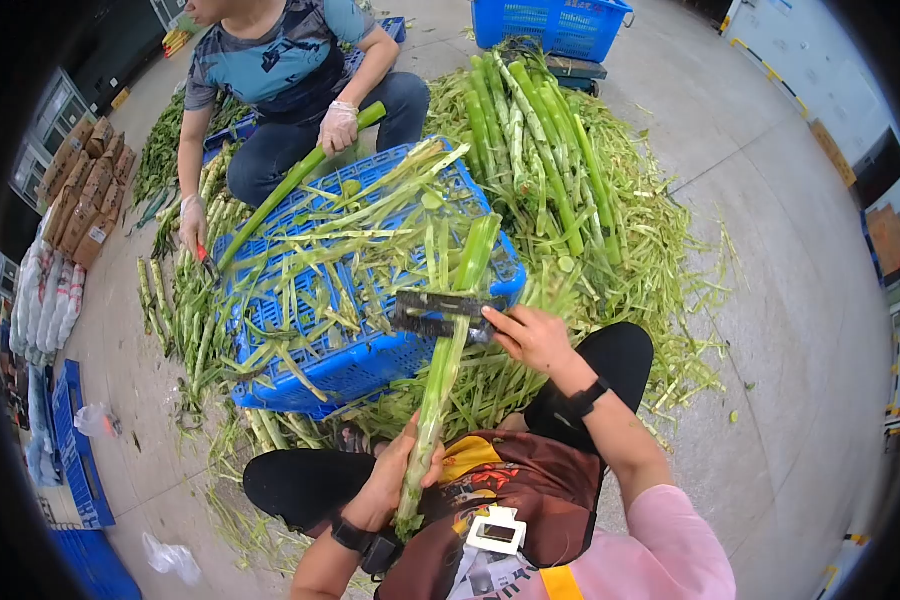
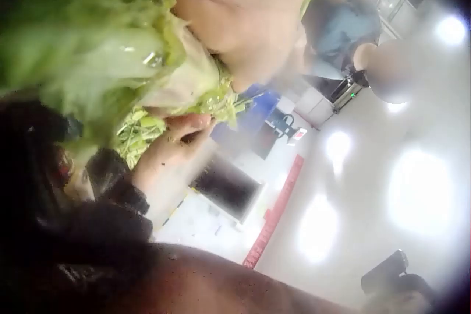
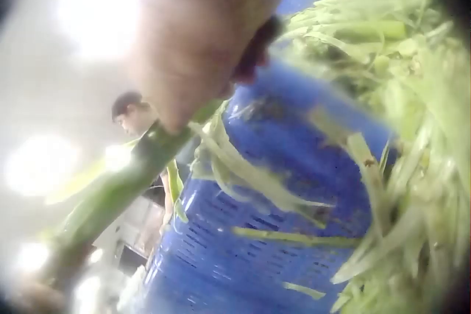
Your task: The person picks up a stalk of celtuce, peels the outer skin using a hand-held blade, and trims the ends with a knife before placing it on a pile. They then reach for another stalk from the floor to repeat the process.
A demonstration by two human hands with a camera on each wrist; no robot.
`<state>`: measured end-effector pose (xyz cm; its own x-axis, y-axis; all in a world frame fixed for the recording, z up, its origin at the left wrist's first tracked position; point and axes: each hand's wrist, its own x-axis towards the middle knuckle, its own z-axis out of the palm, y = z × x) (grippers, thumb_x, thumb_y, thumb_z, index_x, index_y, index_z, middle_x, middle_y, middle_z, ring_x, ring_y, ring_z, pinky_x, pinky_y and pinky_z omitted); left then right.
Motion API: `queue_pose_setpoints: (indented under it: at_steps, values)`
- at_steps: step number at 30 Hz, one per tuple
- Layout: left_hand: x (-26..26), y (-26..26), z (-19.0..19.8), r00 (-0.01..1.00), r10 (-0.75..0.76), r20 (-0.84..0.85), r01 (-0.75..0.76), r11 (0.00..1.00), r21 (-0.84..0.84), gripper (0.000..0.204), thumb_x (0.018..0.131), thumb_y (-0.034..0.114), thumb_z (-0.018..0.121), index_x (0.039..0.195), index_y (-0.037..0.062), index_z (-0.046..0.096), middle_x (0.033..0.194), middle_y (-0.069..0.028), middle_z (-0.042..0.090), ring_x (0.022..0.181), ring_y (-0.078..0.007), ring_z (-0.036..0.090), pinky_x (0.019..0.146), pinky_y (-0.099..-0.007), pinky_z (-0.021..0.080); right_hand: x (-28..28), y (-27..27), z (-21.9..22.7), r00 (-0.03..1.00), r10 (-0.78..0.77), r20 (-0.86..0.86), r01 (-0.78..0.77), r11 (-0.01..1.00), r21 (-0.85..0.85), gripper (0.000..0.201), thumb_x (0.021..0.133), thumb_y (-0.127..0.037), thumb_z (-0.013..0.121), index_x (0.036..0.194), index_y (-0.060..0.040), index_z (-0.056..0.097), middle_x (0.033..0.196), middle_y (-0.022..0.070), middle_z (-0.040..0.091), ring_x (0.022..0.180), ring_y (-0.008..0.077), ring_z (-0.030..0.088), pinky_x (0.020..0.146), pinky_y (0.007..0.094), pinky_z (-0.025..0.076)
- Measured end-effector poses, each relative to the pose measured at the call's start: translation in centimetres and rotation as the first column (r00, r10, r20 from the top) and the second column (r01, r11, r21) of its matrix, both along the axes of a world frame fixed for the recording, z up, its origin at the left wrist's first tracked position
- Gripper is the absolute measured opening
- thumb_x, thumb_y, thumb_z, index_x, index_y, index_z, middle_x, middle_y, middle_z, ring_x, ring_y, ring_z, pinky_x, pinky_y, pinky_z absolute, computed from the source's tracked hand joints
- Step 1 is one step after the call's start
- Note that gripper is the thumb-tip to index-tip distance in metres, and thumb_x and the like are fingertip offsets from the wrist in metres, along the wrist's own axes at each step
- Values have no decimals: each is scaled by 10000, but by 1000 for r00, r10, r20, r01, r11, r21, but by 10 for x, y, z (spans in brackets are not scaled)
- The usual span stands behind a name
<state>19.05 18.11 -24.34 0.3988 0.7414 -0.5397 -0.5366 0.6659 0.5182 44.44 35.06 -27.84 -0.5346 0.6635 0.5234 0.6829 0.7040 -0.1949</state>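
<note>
A long green lettuce stalk (image 1: 436,400) slants up from the lap to the crate's near right corner. Around its lower end the left hand (image 1: 395,470) is curled; the left wrist view shows this hand close up beside the wet, leafy stalk end (image 2: 96,56). The right hand (image 1: 538,345) grips one end of a wide black peeler (image 1: 440,314), which lies across the stalk's upper part. Pale peel strips (image 3: 250,174) hang by the stalk in the right wrist view. Beneath the stalk's far end stands an upturned blue crate (image 1: 345,370) strewn with peelings.
Across the crate another person (image 1: 300,60) in gloves works on a stalk (image 1: 290,190) with a red-handled tool (image 1: 206,260). Peeled stalks (image 1: 540,140) lie on a big peelings heap (image 1: 660,270) at right. Unpeeled stalks (image 1: 195,340) lie left. A blue basket (image 1: 550,25) stands behind.
</note>
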Motion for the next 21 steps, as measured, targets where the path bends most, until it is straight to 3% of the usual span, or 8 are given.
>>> queue_pose_setpoints:
  at_steps: [4, 7, 10, 13, 15, 16, 19, 21]
  values:
    - [-8, -7, 9, 998, -70, 6, 70, 997, -20, 435, 1007, 462, 264, 1306, 161, 357, 734, -81, 490, 450, -167, 432, 416, -257, 366, 19, 28, -26, 859, -444, -255, 431, 896, -111, 468, 819, -239, 678, 1273, -234, 561, 791, 57, 571, 621, 251, 587, 527, 360, 479]
    - [-14, -17, 4, 992, -96, -82, 94, 995, -26, 448, 1012, 449, 261, 1366, 180, 316, 739, -85, 493, 454, -168, 441, 416, -258, 379, 38, 32, -1, 855, -455, -249, 427, 890, -161, 430, 855, -218, 654, 1270, -143, 566, 821, 106, 617, 648, 261, 618, 536, 351, 485]
    - [-10, -15, -1, 998, -61, -10, 61, 998, 9, 491, 1003, 459, 285, 1417, 195, 267, 759, -89, 496, 471, -166, 454, 431, -257, 390, 25, 39, -25, 786, -461, -413, 284, 862, -421, 477, 890, -236, 628, 1312, -53, 501, 786, 88, 619, 580, 174, 591, 495, 297, 452]
    - [-7, -10, -1, 997, -49, -63, 51, 998, 26, 485, 997, 465, 301, 1397, 190, 287, 769, -81, 498, 486, -165, 464, 446, -259, 401, -17, 4, 12, 577, -634, -515, -189, 509, -840, 551, 920, -279, 594, 1359, 2, 415, 761, 54, 599, 542, 86, 522, 486, 247, 419]
    - [-6, -12, -1, 991, -57, -123, 61, 998, 32, 455, 997, 469, 296, 1348, 183, 335, 767, -77, 497, 494, -165, 469, 455, -261, 405, -38, -8, 12, 590, -595, -545, -267, 493, -828, 590, 939, -306, 568, 1397, -4, 352, 748, 14, 569, 534, 45, 463, 493, 224, 400]
    - [-8, -12, 0, 993, -63, -98, 65, 998, 17, 440, 994, 477, 301, 1308, 175, 359, 763, -76, 493, 498, -170, 470, 462, -263, 403, -44, -11, 8, 596, -577, -558, -259, 520, -814, 525, 942, -276, 553, 1389, -50, 397, 759, 50, 582, 528, 120, 509, 501, 267, 422]
    - [-8, -12, -6, 998, -65, 10, 65, 998, -10, 416, 983, 496, 316, 1194, 153, 420, 749, -71, 482, 506, -182, 468, 479, -271, 396, -45, -9, -3, 875, -245, -418, 79, 923, -376, 476, 929, -260, 553, 1372, -121, 448, 798, 99, 591, 553, 235, 550, 513, 332, 442]
    - [-7, -16, -17, 994, -34, 106, 36, 999, -18, 408, 976, 503, 328, 1124, 141, 443, 737, -67, 473, 507, -187, 459, 487, -276, 385, -34, -24, 4, 942, -226, -249, 118, 915, -387, 467, 888, -289, 592, 1333, -179, 500, 794, 124, 563, 600, 317, 565, 530, 391, 465]
